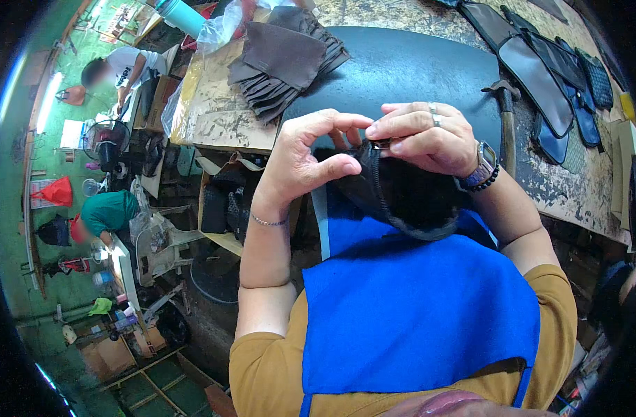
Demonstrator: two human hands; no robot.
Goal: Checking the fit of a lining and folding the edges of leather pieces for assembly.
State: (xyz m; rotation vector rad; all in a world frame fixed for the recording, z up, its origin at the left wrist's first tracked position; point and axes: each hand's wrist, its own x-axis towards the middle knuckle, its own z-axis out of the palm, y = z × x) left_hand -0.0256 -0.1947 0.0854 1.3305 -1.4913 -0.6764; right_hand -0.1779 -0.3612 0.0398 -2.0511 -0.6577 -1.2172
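A black zippered pouch or bag (412, 194) is held up in front of my blue apron, close to the table's near edge. Its dark zipper (378, 184) curves along the opening. My left hand (300, 156) grips the pouch's left side near the zipper's upper end, thumb and fingers bent around the edge. From the other side, my right hand (429, 135) pinches a small metal piece (381, 144) at the zipper's top, perhaps the slider; the fingers partly hide it. The inside of the pouch is too dark to make out.
A dark board (401, 69) covers part of the worn table. Brown leather-like pieces (283, 55) are stacked on its left; a hammer (507, 125) and grey-and-black bag panels (537, 83) lie right. An open cardboard box (210, 198) stands below left. Two people work farther left.
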